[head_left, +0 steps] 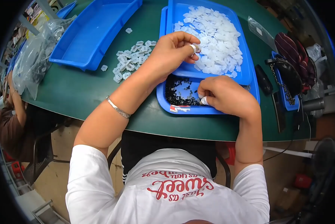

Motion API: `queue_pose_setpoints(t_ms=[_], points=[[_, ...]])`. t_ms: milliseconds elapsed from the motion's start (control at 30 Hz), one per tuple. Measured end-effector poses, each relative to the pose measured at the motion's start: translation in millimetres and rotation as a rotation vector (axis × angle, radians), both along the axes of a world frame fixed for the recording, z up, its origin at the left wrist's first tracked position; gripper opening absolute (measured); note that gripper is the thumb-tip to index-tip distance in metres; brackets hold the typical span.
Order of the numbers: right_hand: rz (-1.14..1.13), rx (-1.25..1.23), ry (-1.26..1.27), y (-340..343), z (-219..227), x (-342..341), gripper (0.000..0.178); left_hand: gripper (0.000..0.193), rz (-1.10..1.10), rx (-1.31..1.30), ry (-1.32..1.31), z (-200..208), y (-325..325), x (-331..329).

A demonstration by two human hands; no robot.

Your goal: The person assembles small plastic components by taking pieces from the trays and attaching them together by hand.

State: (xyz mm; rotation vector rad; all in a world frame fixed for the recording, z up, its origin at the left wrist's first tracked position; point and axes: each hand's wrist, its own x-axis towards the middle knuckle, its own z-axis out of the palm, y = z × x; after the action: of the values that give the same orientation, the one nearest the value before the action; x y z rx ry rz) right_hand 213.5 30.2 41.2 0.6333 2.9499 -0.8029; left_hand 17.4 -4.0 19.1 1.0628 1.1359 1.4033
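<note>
My left hand (pixel 173 51) is closed in a pinch over the near-left edge of the upper blue tray (pixel 170 22). A small pale plastic piece (pixel 198 48) shows at its fingertips, partly covered by them. Thin white plastic pieces (pixel 216 41) are heaped in that tray. My right hand (pixel 231 96) reaches into the lower blue tray (pixel 161 96), thumb and fingers pinched together among tiny black parts (pixel 178 93). Whatever lies between those fingertips is hidden. White wrapping covers part of a digit on each hand. Left of my left forearm, several similar white pieces (pixel 132 58) lie loose in a pile.
Another blue tray (pixel 81 37) stands at the far left of the green table (pixel 156 125), beside clear plastic bags (pixel 44 52). On the right are a black chain-strap bag (pixel 288 76) and a dark computer mouse-like object (pixel 263 80). Another person's arm (pixel 18 99) shows at the left edge.
</note>
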Motion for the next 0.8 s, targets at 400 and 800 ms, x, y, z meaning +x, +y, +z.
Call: queue_pose_setpoints(t_ms=[400, 800], points=[[-0.024, -0.063, 0.019, -3.5, 2.3, -3.5, 0.02, 0.022, -0.005, -0.002, -0.004, 0.4, -0.5, -0.2], [0.111, -0.137, 0.125, 5.5, 2.8, -1.7, 0.022, 0.022, -0.047, -0.006, -0.031, 2.3, -0.3, 0.2]])
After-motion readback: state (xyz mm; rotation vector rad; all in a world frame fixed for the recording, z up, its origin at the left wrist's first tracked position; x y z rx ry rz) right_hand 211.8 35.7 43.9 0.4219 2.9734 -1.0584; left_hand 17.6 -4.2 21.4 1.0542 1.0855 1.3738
